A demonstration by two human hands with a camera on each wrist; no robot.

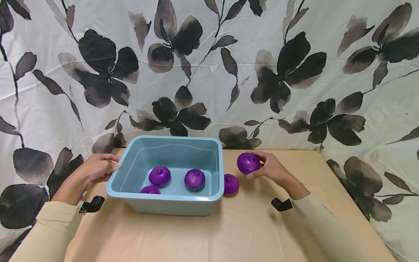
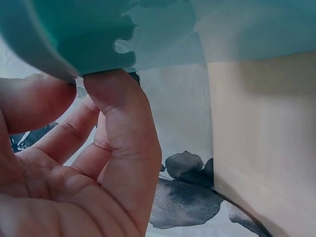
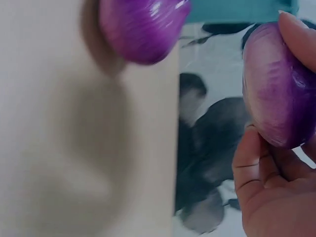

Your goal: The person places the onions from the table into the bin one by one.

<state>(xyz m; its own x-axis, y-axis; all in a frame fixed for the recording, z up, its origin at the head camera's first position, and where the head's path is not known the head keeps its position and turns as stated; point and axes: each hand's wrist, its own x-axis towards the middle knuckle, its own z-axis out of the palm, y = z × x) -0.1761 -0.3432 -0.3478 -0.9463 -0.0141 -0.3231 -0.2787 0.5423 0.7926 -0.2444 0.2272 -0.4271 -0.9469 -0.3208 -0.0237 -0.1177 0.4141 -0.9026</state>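
Note:
A light-blue plastic bin (image 1: 170, 206) stands on the table, and my left hand (image 1: 96, 169) pinches its left rim between thumb and fingers. The left wrist view shows the thumb and index finger at the bin's edge (image 2: 94, 44). Inside lie a purple onion (image 1: 159, 176), another onion (image 1: 194, 179) and a third onion (image 1: 150, 189), partly hidden by the front wall. My right hand (image 1: 273, 170) holds a purple onion (image 1: 247, 163) above the table, right of the bin. Below it, another onion (image 1: 230, 185) rests on the table against or very near the bin's right side.
The light-brown table (image 1: 248, 233) extends in front of the bin and to its right. Behind it hangs a white cloth (image 1: 235, 120) with dark floral print. A black wrist mount (image 1: 281, 205) sticks out below the right wrist, and another mount (image 1: 92, 205) below the left.

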